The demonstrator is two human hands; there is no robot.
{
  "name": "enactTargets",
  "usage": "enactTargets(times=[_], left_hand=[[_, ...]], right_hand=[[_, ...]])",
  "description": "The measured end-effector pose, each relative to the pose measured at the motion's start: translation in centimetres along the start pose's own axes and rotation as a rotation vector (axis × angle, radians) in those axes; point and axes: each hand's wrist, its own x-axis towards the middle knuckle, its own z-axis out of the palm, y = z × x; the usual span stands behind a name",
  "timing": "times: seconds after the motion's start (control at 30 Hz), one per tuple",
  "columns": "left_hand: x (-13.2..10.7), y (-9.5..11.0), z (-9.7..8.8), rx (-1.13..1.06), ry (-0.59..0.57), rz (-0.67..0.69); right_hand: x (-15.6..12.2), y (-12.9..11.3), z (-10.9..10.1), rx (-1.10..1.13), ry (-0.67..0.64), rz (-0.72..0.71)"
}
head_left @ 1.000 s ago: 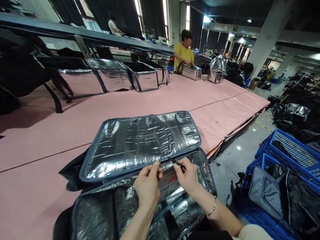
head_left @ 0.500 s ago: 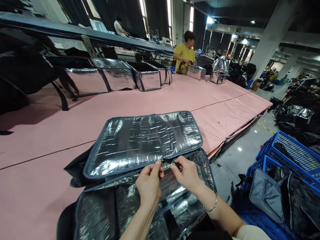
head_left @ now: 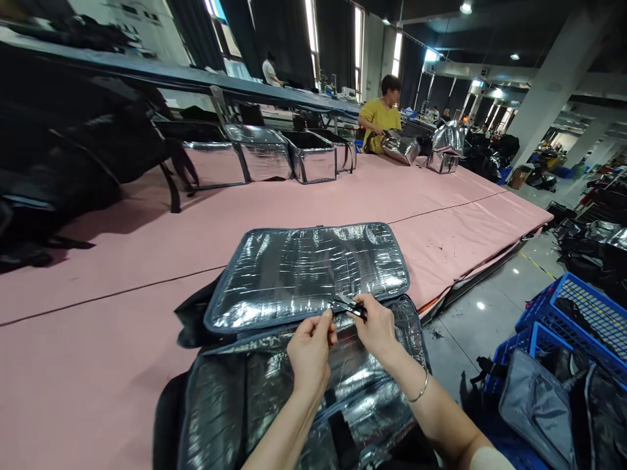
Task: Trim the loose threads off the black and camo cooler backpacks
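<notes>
A black bag with a silver foil lining [head_left: 220, 398] lies open before me, its foil-lined lid [head_left: 313, 271] folded back on the far side. My left hand [head_left: 313, 346] is closed in a pinch at the dark-bound seam between lid and body; whatever sits between thumb and forefinger is too small to make out. Gripped in my right hand [head_left: 375, 329] is a pair of small thread snips [head_left: 349, 305], blades pointing left, just above my left fingertips and close to the seam.
Under the bag is a pink-covered table [head_left: 122, 352]. Foil-sided bags [head_left: 316, 164] line its far side, and black bags [head_left: 98, 150] are heaped at left. A person in yellow [head_left: 381, 116] handles a silver bag [head_left: 401, 147]. Blue crates [head_left: 533, 326] stand on the floor at right.
The view has swung left, so everything sits further right. My right hand has lifted the snips and their blades now show clear of the seam. The person in yellow has tilted the silver bag.
</notes>
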Motion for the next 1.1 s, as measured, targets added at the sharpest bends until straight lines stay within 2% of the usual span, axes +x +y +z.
enactTargets(times=[0.1,0.2,0.27,0.43,0.53,0.67,0.77,0.87,1.1], left_hand=[[0.2,0.0,-0.1,0.073,-0.028,0.037],[0.3,0.4,-1.2,0.213,-0.066,0.115],[0.4,1.1,-2.7,0.338,-0.022,0.222],[1.9,3.7,-8.1,0.76,0.239,0.604],[3.1,4.7,-10.3,1.013,0.245,0.728],[3.7,4.5,-10.9,1.182,0.283,0.828],[3.8,4.3,-10.8,1.222,0.308,0.908],[4.3,4.5,-11.1,1.223,0.218,1.007],[6.8,5.6,-12.9,1.253,-0.126,1.306]], right_hand=[[0.6,0.4,0.8,-0.042,0.044,-0.025],[1.1,0.7,1.2,-0.051,0.073,-0.022],[1.3,0.8,1.3,-0.052,0.085,-0.018],[1.5,0.7,1.2,-0.033,0.088,-0.014],[1.6,0.5,1.1,-0.013,0.073,-0.014],[1.6,0.4,1.1,-0.001,0.06,0.007],[1.6,0.6,0.8,-0.001,0.054,0.028],[1.6,0.7,0.5,-0.002,0.041,0.043],[1.8,0.1,-0.1,-0.005,-0.021,0.072]])
